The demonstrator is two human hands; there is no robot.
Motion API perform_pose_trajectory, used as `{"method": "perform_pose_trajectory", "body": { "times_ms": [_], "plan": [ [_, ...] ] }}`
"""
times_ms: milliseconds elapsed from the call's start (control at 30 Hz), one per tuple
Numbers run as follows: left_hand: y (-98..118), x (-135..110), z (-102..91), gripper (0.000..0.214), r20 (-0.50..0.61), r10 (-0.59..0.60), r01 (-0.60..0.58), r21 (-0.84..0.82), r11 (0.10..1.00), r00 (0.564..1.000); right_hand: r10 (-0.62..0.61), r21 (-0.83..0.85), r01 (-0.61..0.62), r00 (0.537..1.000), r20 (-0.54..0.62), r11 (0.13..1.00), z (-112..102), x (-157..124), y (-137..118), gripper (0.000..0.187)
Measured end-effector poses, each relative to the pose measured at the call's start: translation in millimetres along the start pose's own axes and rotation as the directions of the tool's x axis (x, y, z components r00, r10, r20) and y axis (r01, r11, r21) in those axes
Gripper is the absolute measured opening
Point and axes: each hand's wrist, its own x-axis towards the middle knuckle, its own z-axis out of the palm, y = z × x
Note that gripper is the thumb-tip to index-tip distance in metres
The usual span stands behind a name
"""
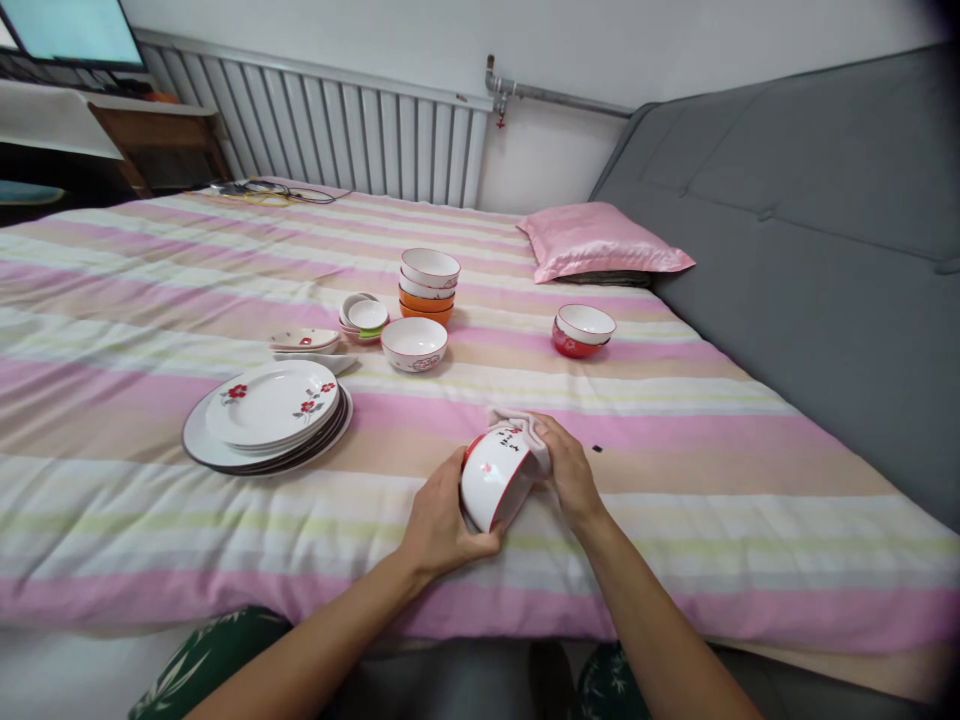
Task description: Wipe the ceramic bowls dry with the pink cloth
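My left hand (439, 520) is wrapped round a white bowl (495, 475) with a red rim and small flower marks, tipped on its side over the striped bed cover (675, 500). My right hand (570, 475) presses a pale cloth (517, 425) against the bowl's rim and inside, fingers closed on the cloth. Both hands sit near the front edge of the bed.
A stack of flowered plates (270, 410) lies to the left. Behind it are small dishes (304, 342), a single bowl (414, 343), small saucers (365, 317), a stack of bowls (428, 283) and two stacked bowls (583, 330). A pink pillow (600, 240), grey headboard (810, 250) and radiator (337, 130) stand beyond.
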Motion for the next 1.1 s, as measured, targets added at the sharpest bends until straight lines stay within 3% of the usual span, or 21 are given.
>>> {"method": "perform_pose_trajectory", "body": {
  "times_ms": [100, 200, 300, 500, 700, 867, 967, 1100],
  "plan": [
    [-1.0, -0.1, -0.4, 0.083, -0.005, -0.013, 0.013, -0.005, 1.000, 1.000, 0.140, 0.162, -0.131, 0.989, -0.048, 0.978, 3.2, 0.1, 5.1, 0.036],
    [-1.2, -0.6, -1.1, 0.082, -0.003, -0.030, 0.030, -0.011, 0.999, 1.000, 0.313, 0.291, -0.278, 0.946, -0.080, 0.915, 4.4, -0.7, 13.2, 0.040],
    [0.0, -1.2, -3.0, 0.081, 0.000, -0.031, 0.031, -0.025, 0.999, 1.000, 0.377, 0.322, -0.331, 0.922, -0.091, 0.887, 3.8, -1.5, 20.0, 0.041],
    [-1.7, -3.2, -7.4, 0.086, 0.015, -0.069, 0.070, -0.204, 0.977, 0.998, 0.258, 0.333, -0.226, 0.965, -0.054, 0.915, 8.7, -7.9, 15.0, 0.038],
    [-0.1, 3.5, -21.8, 0.071, 0.020, -0.083, 0.084, -0.406, 0.910, 0.996, -0.017, 0.084, 0.008, 0.994, 0.111, 0.996, 8.1, -16.4, -0.9, 0.034],
    [4.4, 8.8, -37.1, 0.064, 0.077, -0.004, 0.033, -0.378, 0.925, 0.997, -0.288, -0.109, 0.323, 0.924, 0.252, 0.940, 2.4, -18.9, -9.3, 0.043],
    [5.7, 8.4, -40.3, 0.059, 0.101, 0.069, -0.031, -0.343, 0.939, 0.992, -0.337, -0.158, 0.400, 0.887, 0.316, 0.903, 2.3, -22.0, -9.1, 0.055],
    [6.8, 7.6, -40.3, 0.059, 0.113, 0.141, -0.097, -0.329, 0.939, 0.983, -0.434, -0.292, 0.510, 0.853, 0.288, 0.809, 1.5, -26.6, -2.5, 0.060]
  ]
}}
